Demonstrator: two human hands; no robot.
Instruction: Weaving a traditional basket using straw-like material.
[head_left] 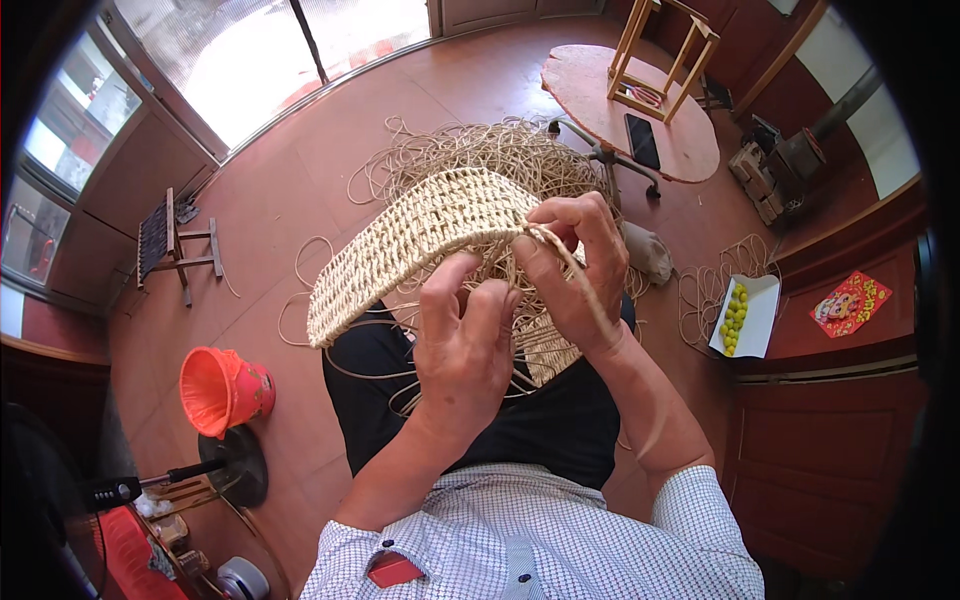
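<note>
The right grip [585,270] is closed in a pinch: its thumb and pointing finger hold a thin tan cord [572,262] right at the top edge of the woven piece [425,225]. The cord's long end runs back over the wrist. The right arm comes up from the lower right, and that hand is bent in toward the middle. The left grip [465,335] is just below and to the left, with its fingers curled and the back of the hand facing up. I cannot tell if it pinches a strand, because the fingers hide it.

The woven piece is above the lap, held up and bowed like a bridge. Its near edge curves from the right fingertips down to a left end that sticks out past the left hand. Under this edge there is a gap with loose strands in it. Dark pants [365,365] are close below.

A big heap of cord [480,145] lies just behind the piece. On the left, a wide stretch of red floor [275,260] runs to a small stool [175,245] and a red bucket [225,390]. The round pink desk [585,85] stands well apart, far right.
</note>
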